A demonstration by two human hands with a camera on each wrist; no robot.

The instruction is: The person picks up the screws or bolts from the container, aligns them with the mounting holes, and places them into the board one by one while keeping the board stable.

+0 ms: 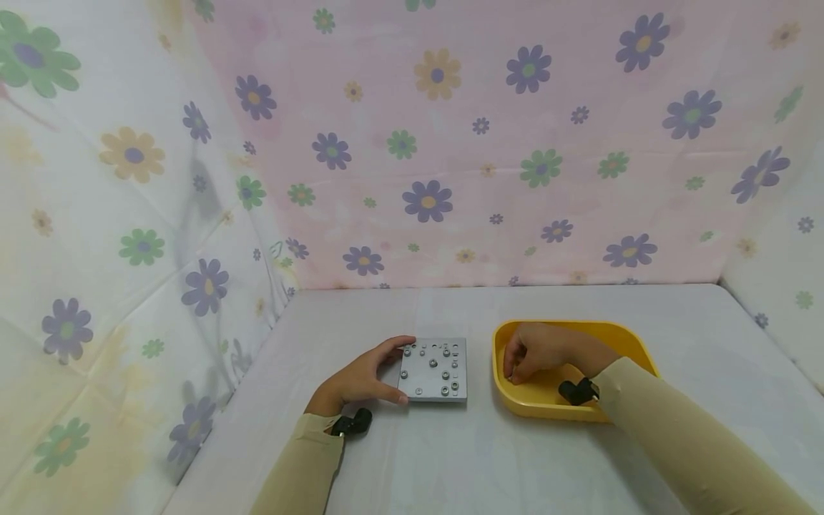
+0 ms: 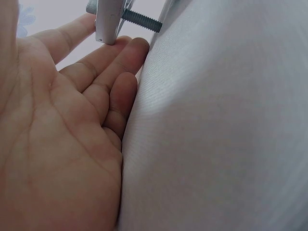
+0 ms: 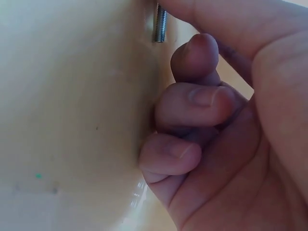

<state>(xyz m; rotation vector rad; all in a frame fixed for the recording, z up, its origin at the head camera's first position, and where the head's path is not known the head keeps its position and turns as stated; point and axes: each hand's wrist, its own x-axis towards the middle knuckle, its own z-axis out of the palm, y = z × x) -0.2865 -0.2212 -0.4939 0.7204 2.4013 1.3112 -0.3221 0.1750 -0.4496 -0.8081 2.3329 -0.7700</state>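
A square silver metal plate [image 1: 428,381] lies in the middle of the table, with several socket-head bolts set in it. My left hand [image 1: 357,378] holds it from the left, thumb at the near corner and a finger at the far one. A threaded bolt shank [image 2: 143,20] sticks out beneath the plate in the left wrist view. Inside the yellow tray [image 1: 547,411], my right hand [image 1: 543,352] pinches a small bolt [image 3: 160,25] near the left wall. Only the bolt's threaded end shows; its head is hidden. The other fingers of that hand are curled.
A pale cloth covers the table [image 1: 412,465]. Flower-print curtains [image 1: 476,214] hang behind it and along both sides. The tray stands a short way right of the plate. Each wrist carries a small black camera [image 1: 352,422].
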